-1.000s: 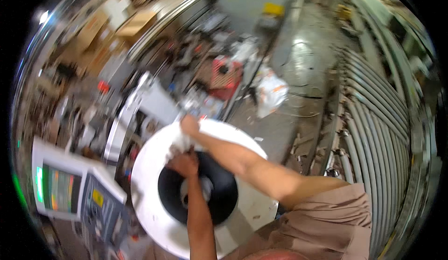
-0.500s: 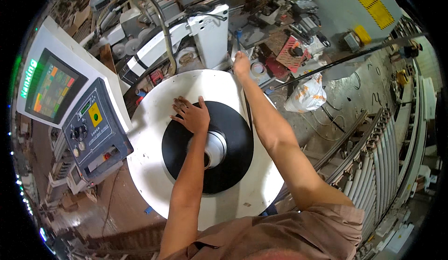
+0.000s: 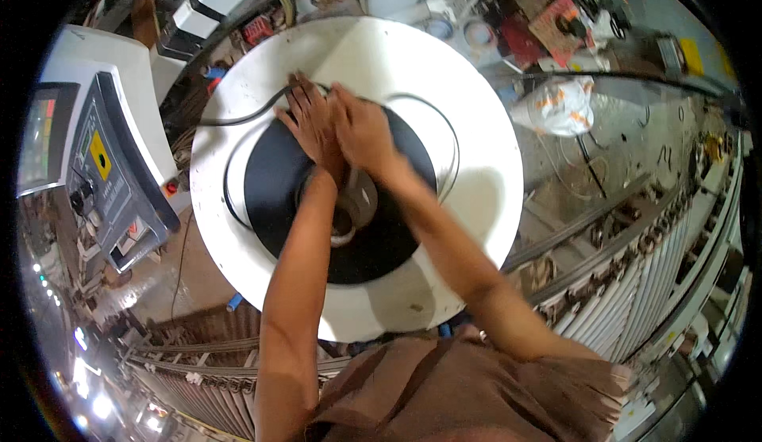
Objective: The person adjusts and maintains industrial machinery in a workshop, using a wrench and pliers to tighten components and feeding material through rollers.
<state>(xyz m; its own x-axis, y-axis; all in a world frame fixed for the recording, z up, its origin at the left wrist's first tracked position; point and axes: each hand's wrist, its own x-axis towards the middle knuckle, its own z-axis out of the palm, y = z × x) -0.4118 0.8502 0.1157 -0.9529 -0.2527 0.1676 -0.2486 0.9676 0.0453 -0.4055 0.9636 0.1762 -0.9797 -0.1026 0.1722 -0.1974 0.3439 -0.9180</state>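
A large roll of black edge banding lies flat on a round white disc, wound about a grey core. My left hand rests palm down on the roll's far edge, fingers stretched out. Against it, my right hand is closed, with a loose strip of banding running to its fingertips; the exact grip is partly hidden. Slack loops of the strip curve over the disc on both sides of the roll.
To the left stands a control panel with a screen. Beyond the disc are tape rolls and a red perforated plate. A white plastic bag lies at the right, near a roller conveyor.
My right hand has come back from beyond the disc to beside my left hand. Loose loops of banding now lie over the disc. The view has shifted, with the disc higher in it.
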